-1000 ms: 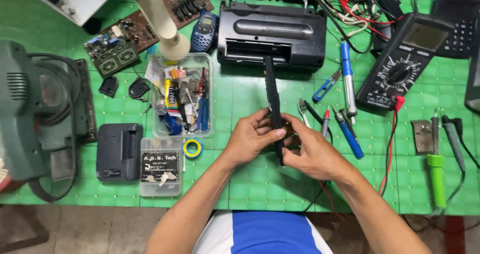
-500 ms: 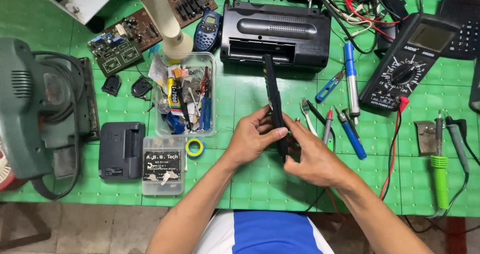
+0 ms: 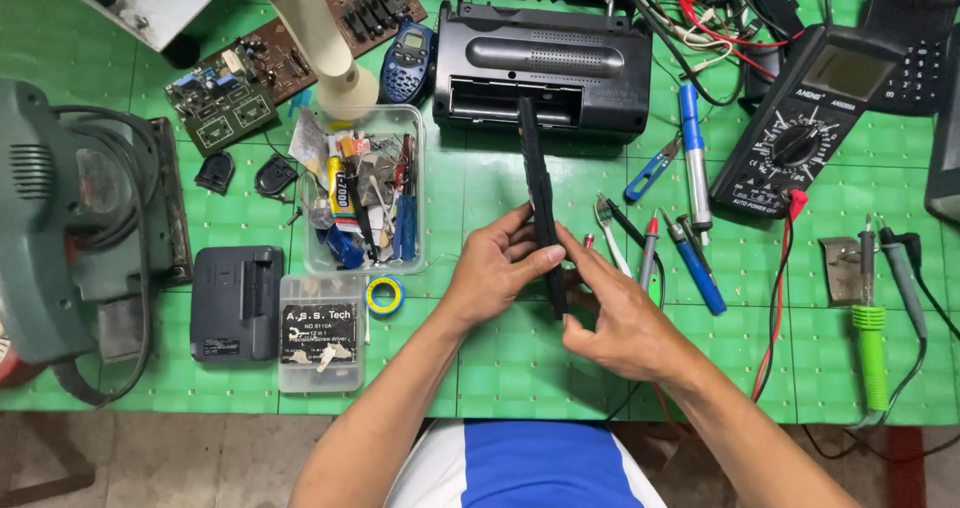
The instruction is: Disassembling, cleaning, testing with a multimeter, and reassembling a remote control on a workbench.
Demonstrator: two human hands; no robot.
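Gripping a long, narrow black plastic panel (image 3: pixel 538 193) edge-on, both hands meet just below the black portable radio (image 3: pixel 545 63) that sits at the far side of the green cutting mat (image 3: pixel 480 368). The left hand (image 3: pixel 493 271) is closed on the panel's lower half, thumb on one face and fingers curled behind, while the right hand (image 3: pixel 615 318) pinches the same strip from the other side near its lower end. The panel's upper end reaches up to the radio's open front slot. Left of the radio stands a clear plastic tub (image 3: pixel 362 193) crammed with small tools, and nearer the person than the tub lie a small yellow-and-blue tape roll (image 3: pixel 384 295), a clear screwdriver-bit case (image 3: pixel 320 333) and a dark grey battery charger (image 3: pixel 236 303). Right of the radio rests a black digital multimeter (image 3: pixel 808 118) with red leads, and between it and the hands are a blue-handled pen-like tool (image 3: pixel 692 163) and several small screwdrivers (image 3: pixel 690 258). Farther right of the radio lies a green-handled soldering iron (image 3: pixel 870 328).
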